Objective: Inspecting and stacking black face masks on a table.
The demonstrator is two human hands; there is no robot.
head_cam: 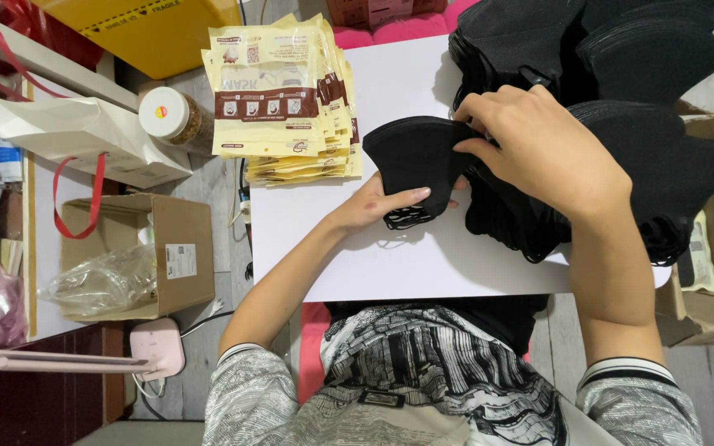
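Home packing corner: stacked pouches [284, 99], cardboard box [171, 252]

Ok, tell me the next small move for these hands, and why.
Probably draw the black face mask clear of the black mask pile toward the stack of cream pouches. The left hand grips its lower edge, and the right hand pinches its side against the pile.

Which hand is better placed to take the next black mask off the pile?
Probably the right hand: it already rests on the pile of black masks, while the left hand is occupied holding the single black mask.
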